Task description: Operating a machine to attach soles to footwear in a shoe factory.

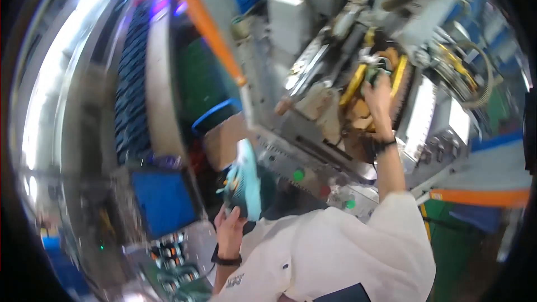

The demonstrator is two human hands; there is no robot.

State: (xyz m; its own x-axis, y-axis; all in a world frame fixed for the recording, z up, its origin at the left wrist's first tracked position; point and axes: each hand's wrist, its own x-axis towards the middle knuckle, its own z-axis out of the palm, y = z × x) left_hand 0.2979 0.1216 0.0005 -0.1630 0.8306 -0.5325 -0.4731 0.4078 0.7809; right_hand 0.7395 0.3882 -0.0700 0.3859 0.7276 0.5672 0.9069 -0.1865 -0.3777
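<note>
My left hand [228, 228] is closed around the heel end of a teal running shoe [249, 182] with a pale sole and orange laces. The shoe is held toe up, in front of the machine's panel. Far to the right, my right hand [380, 98] reaches into the machine's working bay. Its fingers are closed at a small dark green piece [373, 72], too blurred to name. A yellow bar [353, 85] and a second yellow bar [399, 75] flank that hand. Brownish padding [358, 113] lies below it.
Green push buttons [298, 175] sit on the machine's front panel. An orange post [204, 25] rises at its left corner, and an orange rail [481, 197] runs at the right. A blue-topped box [163, 202] stands left, near several shoes [176, 268].
</note>
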